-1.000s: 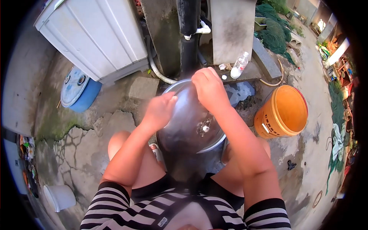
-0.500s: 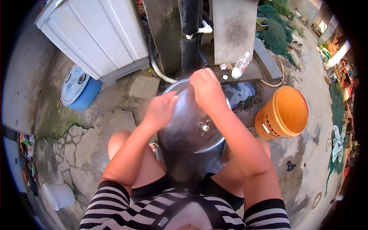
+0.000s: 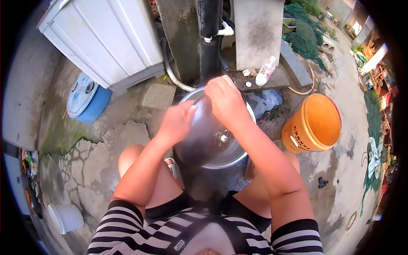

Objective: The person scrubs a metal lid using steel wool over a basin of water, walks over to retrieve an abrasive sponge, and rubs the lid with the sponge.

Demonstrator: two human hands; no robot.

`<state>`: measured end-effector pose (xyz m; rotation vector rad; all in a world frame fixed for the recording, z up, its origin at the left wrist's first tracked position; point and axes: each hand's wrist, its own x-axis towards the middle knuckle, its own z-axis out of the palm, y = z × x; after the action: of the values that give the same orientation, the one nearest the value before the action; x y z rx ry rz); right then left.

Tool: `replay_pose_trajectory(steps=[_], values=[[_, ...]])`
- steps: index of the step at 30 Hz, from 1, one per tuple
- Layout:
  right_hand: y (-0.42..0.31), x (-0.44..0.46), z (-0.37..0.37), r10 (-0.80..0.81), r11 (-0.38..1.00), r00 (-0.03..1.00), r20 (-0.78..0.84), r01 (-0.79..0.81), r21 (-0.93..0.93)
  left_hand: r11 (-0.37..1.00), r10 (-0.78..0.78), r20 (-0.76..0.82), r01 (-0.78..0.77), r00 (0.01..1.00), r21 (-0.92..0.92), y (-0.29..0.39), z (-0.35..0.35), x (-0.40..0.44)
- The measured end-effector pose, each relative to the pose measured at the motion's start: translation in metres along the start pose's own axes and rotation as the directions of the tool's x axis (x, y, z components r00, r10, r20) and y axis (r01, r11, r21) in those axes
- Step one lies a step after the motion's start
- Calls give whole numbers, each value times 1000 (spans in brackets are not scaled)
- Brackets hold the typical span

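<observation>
A round, dark metallic lid-like piece (image 3: 197, 140), with a small white knob and grime around it, is tilted over a silver basin (image 3: 238, 160) between my knees. My left hand (image 3: 177, 121) is closed on its left edge, thumb on top. My right hand (image 3: 223, 100) has its fingers closed at the far edge of the same piece. The fingertips of both hands are partly hidden. Part of the basin's inside shows at the right, beyond the piece.
An orange bucket (image 3: 312, 123) stands at the right, a clear bottle (image 3: 265, 71) on the ledge ahead. At the left are a blue drum (image 3: 89, 98), a white cabinet-like unit (image 3: 104, 40) and a white bucket (image 3: 66, 218). A hose (image 3: 172, 74) runs behind the basin.
My right hand has moved slightly left. The dark piece has shifted left with it, so more of the basin's right side shows. My left hand has barely moved.
</observation>
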<state>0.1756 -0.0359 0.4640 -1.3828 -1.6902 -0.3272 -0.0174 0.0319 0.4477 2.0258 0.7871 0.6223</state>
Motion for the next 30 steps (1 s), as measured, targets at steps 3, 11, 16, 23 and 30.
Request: replay_pose_trajectory(steps=[3, 11, 16, 23, 30], values=[[30, -10, 5, 143, 990, 990, -16, -143, -19, 995, -59, -2, 58, 998, -78, -21, 5, 2], [31, 10, -62, 495, 869, 845, -201, -480, 123, 940, -197, 39, 200, 980, -278, -31, -1, 11], [35, 12, -83, 466, 884, 829, -309, -449, 129, 672, -447, -60, 290, 893, -681, -12, -43, 24], [25, 9, -93, 493, 870, 834, -248, -475, 131, 888, -358, -161, 282, 920, -363, -36, -19, 20], [31, -6, -60, 636, 673, 765, 102, -614, 413, 990, -110, -264, 129, 958, 56, -34, -8, 11]])
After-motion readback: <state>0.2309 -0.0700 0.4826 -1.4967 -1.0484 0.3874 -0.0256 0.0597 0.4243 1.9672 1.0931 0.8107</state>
